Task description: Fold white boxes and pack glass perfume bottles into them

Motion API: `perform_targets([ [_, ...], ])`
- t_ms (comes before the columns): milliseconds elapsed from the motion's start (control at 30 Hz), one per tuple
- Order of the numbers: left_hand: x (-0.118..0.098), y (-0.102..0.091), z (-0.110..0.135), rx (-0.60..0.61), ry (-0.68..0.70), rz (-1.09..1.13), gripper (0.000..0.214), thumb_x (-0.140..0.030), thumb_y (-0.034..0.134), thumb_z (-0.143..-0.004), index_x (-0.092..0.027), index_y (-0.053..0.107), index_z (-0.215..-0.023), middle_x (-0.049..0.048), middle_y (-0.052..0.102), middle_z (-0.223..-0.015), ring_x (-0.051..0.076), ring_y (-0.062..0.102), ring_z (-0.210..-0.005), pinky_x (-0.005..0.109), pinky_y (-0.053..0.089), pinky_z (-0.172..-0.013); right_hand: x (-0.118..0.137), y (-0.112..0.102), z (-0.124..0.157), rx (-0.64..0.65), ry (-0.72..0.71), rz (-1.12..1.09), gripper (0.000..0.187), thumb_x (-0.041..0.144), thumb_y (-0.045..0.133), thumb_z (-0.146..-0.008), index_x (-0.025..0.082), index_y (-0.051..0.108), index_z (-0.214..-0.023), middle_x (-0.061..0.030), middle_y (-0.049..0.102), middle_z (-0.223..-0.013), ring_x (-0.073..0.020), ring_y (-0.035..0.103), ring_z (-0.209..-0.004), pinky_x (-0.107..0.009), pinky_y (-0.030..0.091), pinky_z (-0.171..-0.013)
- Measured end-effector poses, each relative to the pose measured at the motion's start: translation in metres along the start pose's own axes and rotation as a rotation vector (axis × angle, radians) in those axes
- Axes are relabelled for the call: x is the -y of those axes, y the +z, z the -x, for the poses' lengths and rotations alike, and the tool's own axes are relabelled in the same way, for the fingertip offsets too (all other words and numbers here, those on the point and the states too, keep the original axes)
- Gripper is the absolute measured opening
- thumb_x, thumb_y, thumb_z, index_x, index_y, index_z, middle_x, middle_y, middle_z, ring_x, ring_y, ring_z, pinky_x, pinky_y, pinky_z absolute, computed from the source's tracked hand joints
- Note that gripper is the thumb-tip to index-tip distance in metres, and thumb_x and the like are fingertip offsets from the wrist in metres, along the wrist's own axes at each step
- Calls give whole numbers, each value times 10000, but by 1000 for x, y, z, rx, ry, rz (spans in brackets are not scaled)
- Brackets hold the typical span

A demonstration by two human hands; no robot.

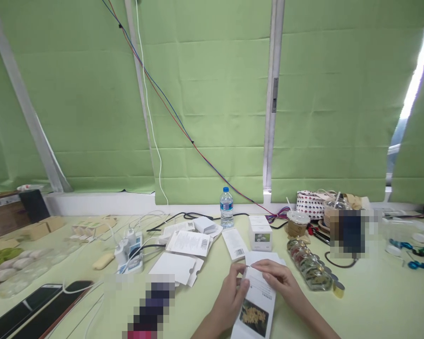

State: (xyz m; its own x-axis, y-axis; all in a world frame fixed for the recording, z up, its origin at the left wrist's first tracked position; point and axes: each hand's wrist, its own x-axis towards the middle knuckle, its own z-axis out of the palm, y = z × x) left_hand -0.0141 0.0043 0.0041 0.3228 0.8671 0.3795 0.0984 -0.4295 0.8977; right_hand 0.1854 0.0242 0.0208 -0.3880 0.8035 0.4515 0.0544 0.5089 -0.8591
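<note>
A white carton [265,294], printed with text and a dark picture of yellowish pieces, lies at the front edge of the table and looks flattened. My left hand [231,294] grips its left edge, thumb on the printed face. From the right, my right hand [277,280] pinches the carton near its upper end, fingertips close to the left ones. What lies under the fingers is partly hidden. Just beyond the hands are a flat white carton [235,245] with a barcode and an upright white box [260,234].
Flattened cartons [173,268] are piled left of my hands, beside a power strip [130,254] with chargers and cables. A water bottle [226,207] stands behind. To the right are small jars [309,263] in a row and a drink cup [298,222]. Phones [31,303] lie far left.
</note>
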Motion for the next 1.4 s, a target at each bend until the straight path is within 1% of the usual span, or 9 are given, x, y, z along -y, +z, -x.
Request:
perform_targets([
  [167, -2, -1, 1, -24, -24, -29, 354, -438, 424, -942, -235, 458, -1230, 67, 569, -1051, 173, 607, -791, 283, 505, -679, 4, 0, -1, 20, -2, -8, 342, 468, 518, -897, 281, 733, -1085, -102, 688, -1128, -282, 627, -1045, -401, 507, -873],
  [333, -8, -2, -1, -49, -22, -21, 381, -467, 456, -918, -217, 541, -1193, 73, 624, -1022, 196, 606, -804, 281, 502, -686, 5, 1, -2, 47, 2, -12, 367, 468, 489, -914, 279, 699, -1147, -97, 678, -1177, -279, 618, -1060, -423, 480, -919],
  [433, -11, -3, -3, -41, -10, 10, 354, -450, 425, -937, -216, 538, -1179, 62, 618, -1008, 173, 611, -761, 271, 497, -672, 4, 3, 0, 8, 61, -58, 411, 506, 484, -904, 258, 695, -1155, -96, 664, -1230, -300, 584, -1133, -455, 438, -974],
  [533, -14, -4, -5, -56, -15, 36, 350, -453, 414, -943, -217, 519, -1179, 56, 631, -975, 170, 616, -748, 270, 494, -664, 2, 5, 1, -11, 172, -174, 483, 564, 478, -884, 247, 670, -1194, -97, 668, -1233, -313, 603, -1113, -466, 474, -921],
  [633, -17, -3, -5, -104, -27, 58, 366, -473, 419, -935, -210, 514, -1170, 65, 648, -971, 182, 619, -756, 277, 493, -663, 1, 5, 2, 5, 207, -242, 520, 592, 451, -885, 247, 650, -1220, -98, 694, -1187, -297, 658, -1000, -437, 522, -824],
  [767, -17, -2, -3, -125, -49, 80, 362, -491, 439, -923, -211, 523, -1136, 43, 657, -876, 180, 616, -727, 268, 486, -644, -1, 4, 1, 24, 190, -236, 505, 585, 457, -887, 254, 655, -1212, -95, 687, -1202, -290, 661, -1007, -427, 525, -827],
  [967, -11, -4, -4, -105, -51, 69, 318, -490, 429, -928, -216, 510, -1067, -6, 603, -750, 146, 559, -640, 238, 431, -593, -9, 3, 1, 34, 128, -175, 488, 577, 459, -890, 252, 678, -1180, -113, 616, -1307, -312, 564, -1189, -455, 512, -884],
  [1233, -12, 0, -5, -111, -101, 210, 291, -510, 471, -905, -231, 481, -991, -41, 549, -721, 136, 524, -638, 230, 399, -605, -8, -1, -1, 86, 55, -56, 548, 604, 375, -904, 245, 667, -1197, -125, 602, -1321, -322, 514, -1243, -521, 446, -966],
  [1400, 1, -2, -13, -113, -252, 384, 349, -544, 552, -844, -246, 455, -999, -56, 556, -715, 128, 534, -628, 241, 396, -616, -11, 0, 2, 90, -2, 65, 521, 583, 373, -915, 262, 635, -1232, -97, 615, -1309, -302, 524, -1234, -493, 362, -1055],
])
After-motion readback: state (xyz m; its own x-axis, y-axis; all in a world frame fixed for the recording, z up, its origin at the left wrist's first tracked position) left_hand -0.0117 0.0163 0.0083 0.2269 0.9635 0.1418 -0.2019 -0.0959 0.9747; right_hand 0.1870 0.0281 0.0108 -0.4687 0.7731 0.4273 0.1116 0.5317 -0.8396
